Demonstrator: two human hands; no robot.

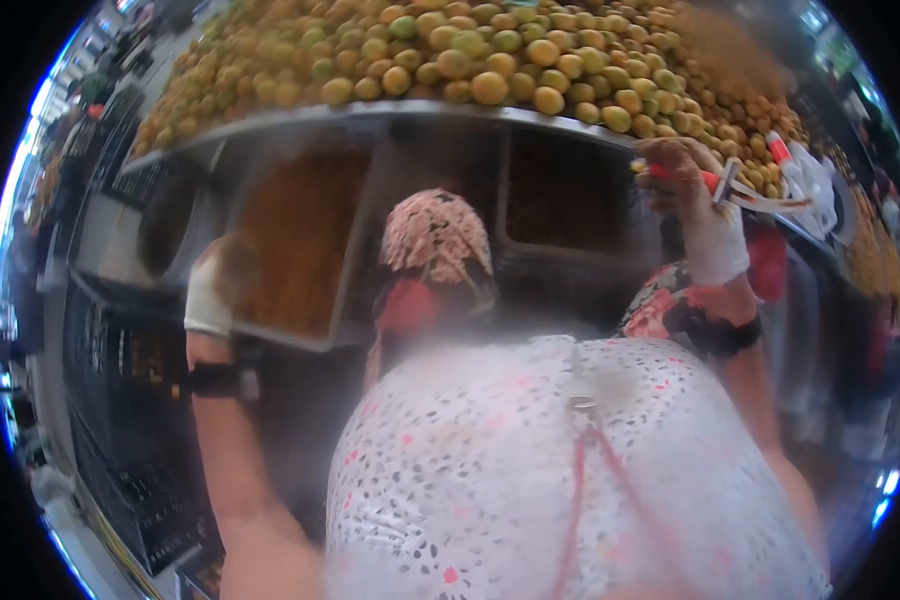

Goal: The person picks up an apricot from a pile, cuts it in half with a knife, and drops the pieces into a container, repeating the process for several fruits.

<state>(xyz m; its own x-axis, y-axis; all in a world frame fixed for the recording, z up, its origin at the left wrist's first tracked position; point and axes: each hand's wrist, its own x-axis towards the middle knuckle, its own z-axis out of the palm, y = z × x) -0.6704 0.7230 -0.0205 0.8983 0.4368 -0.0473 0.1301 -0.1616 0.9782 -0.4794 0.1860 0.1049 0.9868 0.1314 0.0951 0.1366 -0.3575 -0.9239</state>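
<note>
The left hand point(220, 285), wrapped in white at the wrist, is raised before a steel tray point(270, 335) of orange pulp under the left end of the counter; its fingers are blurred, so I cannot tell whether they are open or closed; in the middle a person in a patterned headscarf point(436, 235) bends below the counter edge point(390, 112) (face hidden); above it lies a heap of yellow-green fruit point(490, 50); at the right, the right hand point(682, 185) is closed around the red handle of a peeler point(735, 188), held just below the counter's right edge, its blade pointing right.
</note>
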